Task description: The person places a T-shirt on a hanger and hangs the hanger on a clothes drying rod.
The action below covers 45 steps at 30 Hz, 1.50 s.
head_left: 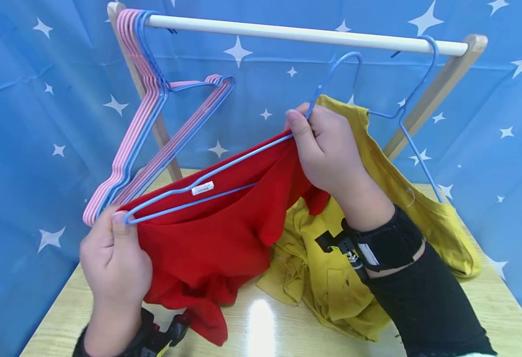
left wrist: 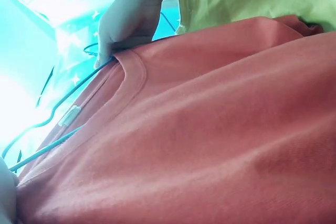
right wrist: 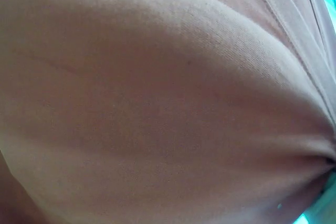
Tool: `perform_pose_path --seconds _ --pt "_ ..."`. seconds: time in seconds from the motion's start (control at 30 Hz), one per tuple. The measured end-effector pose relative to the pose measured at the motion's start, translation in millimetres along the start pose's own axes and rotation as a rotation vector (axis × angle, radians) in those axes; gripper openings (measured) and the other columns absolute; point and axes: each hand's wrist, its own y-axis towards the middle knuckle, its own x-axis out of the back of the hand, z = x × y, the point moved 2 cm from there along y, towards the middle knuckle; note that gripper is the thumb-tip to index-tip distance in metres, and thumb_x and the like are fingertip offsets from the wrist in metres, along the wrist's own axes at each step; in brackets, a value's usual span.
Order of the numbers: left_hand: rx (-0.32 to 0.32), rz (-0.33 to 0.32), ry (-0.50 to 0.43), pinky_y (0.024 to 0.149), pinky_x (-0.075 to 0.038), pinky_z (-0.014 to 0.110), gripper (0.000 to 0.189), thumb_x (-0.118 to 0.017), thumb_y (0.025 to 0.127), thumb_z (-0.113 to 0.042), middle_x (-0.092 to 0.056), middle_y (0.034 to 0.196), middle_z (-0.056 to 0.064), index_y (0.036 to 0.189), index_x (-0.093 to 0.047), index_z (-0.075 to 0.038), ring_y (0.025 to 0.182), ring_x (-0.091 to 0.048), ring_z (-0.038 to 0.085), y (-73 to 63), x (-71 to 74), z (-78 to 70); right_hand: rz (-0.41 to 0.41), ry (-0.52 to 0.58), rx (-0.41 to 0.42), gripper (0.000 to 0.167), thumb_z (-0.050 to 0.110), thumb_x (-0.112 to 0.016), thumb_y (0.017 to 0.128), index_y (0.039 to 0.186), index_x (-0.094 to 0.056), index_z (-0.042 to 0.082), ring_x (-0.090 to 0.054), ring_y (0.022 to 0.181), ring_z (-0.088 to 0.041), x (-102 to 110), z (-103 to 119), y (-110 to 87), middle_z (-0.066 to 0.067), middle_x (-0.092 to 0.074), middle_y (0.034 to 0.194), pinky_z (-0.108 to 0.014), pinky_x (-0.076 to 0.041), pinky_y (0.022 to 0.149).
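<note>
A red shirt (head_left: 212, 248) is stretched by its neckline between both hands, a white label showing inside the collar. Its neck opening holds part of a blue hanger (head_left: 229, 168), whose hook points up at the right. The left hand (head_left: 115, 253) pinches the collar at the left, thumb beside the hanger's end. Higher up, the right hand (head_left: 328, 148) grips the hanger below its hook together with the shirt's neckline. In the left wrist view, one hanger wire lies outside the collar (left wrist: 134, 74) and another runs into it. Red cloth (right wrist: 157, 103) fills most of the right wrist view.
A white rail (head_left: 288, 32) on wooden posts spans the back. Several pink and blue hangers (head_left: 131, 139) hang at its left. At its right, a yellow shirt (head_left: 346, 277) hangs on another blue hanger (head_left: 415, 144), its lower part on the wooden table (head_left: 64, 307).
</note>
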Motion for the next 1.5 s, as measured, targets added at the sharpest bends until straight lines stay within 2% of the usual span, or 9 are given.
perform_pose_path --seconds 0.2,0.3,0.57,0.77,0.87,0.97,1.13,1.3,1.5 --pt "-0.030 -0.053 -0.031 0.062 -0.044 0.015 0.036 -0.055 0.101 -0.008 -0.045 0.059 0.001 0.071 -0.045 0.010 0.055 -0.044 0.006 3.0 1.3 0.5 -0.025 -0.024 -0.040 0.027 0.017 -0.053 0.106 0.088 -0.058 -0.002 -0.050 0.064 -0.013 -1 0 -1.0 -0.007 -0.051 0.069 -0.027 -0.041 0.061" --pt "-0.053 -0.035 -0.020 0.055 -0.038 0.016 0.039 -0.055 0.101 -0.009 -0.040 0.057 0.001 0.068 -0.043 0.007 0.051 -0.038 0.006 2.9 1.4 1.0 -0.027 -0.026 -0.090 0.029 0.018 -0.054 0.106 0.082 -0.055 0.000 -0.049 0.063 -0.014 -5 -1 -2.9 -0.007 -0.050 0.069 -0.027 -0.038 0.059" --pt "-0.194 0.089 0.262 0.063 -0.038 0.013 0.030 -0.057 0.101 -0.017 -0.053 0.066 0.011 0.081 -0.057 0.004 0.061 -0.045 0.003 -0.7 0.3 -0.1 0.019 -0.038 -0.119 0.029 0.021 -0.054 0.106 0.083 -0.053 0.004 -0.049 0.062 -0.013 -17 2 -6.4 -0.004 -0.049 0.068 -0.030 -0.042 0.060" --pt "-0.280 0.187 0.477 0.058 -0.040 0.034 0.035 -0.052 0.103 -0.027 -0.055 0.070 0.011 0.079 -0.056 -0.003 0.062 -0.051 0.024 -4.4 -7.8 -3.5 0.104 -0.022 -0.093 0.031 0.021 -0.056 0.106 0.078 -0.049 0.008 -0.045 0.060 -0.014 -29 12 -8.7 -0.002 -0.044 0.066 -0.032 -0.037 0.059" --pt "-0.289 0.295 0.545 0.057 -0.046 0.045 0.030 -0.053 0.103 -0.028 -0.062 0.076 0.012 0.087 -0.060 -0.003 0.066 -0.058 0.029 -8.3 -14.7 -6.2 0.196 -0.004 -0.095 0.034 0.022 -0.056 0.106 0.076 -0.046 0.011 -0.041 0.058 -0.015 -38 18 -11.2 -0.001 -0.040 0.065 -0.033 -0.035 0.059" --pt "-0.286 0.378 0.603 0.051 -0.044 0.042 0.021 -0.058 0.100 -0.024 -0.058 0.072 0.007 0.088 -0.059 -0.006 0.059 -0.053 0.024 -12.3 -19.9 -8.7 0.250 -0.010 -0.095 0.033 0.023 -0.057 0.106 0.076 -0.046 0.012 -0.041 0.057 -0.014 -44 22 -13.9 0.000 -0.040 0.066 -0.033 -0.037 0.059" --pt "-0.281 0.441 0.656 0.049 -0.041 0.038 0.016 -0.066 0.096 -0.018 -0.053 0.069 0.003 0.088 -0.057 -0.008 0.056 -0.051 0.020 -15.5 -25.2 -10.4 0.284 -0.057 -0.029 0.033 0.023 -0.058 0.105 0.077 -0.045 0.013 -0.038 0.055 -0.012 -51 31 -16.8 0.001 -0.041 0.066 -0.031 -0.036 0.056" --pt "-0.306 0.413 0.674 0.046 -0.037 0.036 0.018 -0.065 0.097 -0.020 -0.048 0.062 0.002 0.086 -0.056 -0.008 0.052 -0.047 0.020 -16.8 -27.6 -10.7 0.286 -0.073 0.043 0.030 0.023 -0.061 0.103 0.079 -0.048 0.011 -0.039 0.056 -0.009 -52 34 -16.9 0.001 -0.043 0.067 -0.029 -0.038 0.056" --pt "-0.336 0.316 0.702 0.042 -0.039 0.040 0.023 -0.062 0.099 -0.024 -0.057 0.062 0.008 0.085 -0.061 -0.005 0.048 -0.052 0.026 -11.4 -18.9 -12.0 0.327 0.003 0.007 0.022 0.030 -0.063 0.101 0.090 -0.059 0.011 -0.050 0.066 -0.008 -45 24 -13.0 0.005 -0.053 0.074 -0.030 -0.044 0.064"
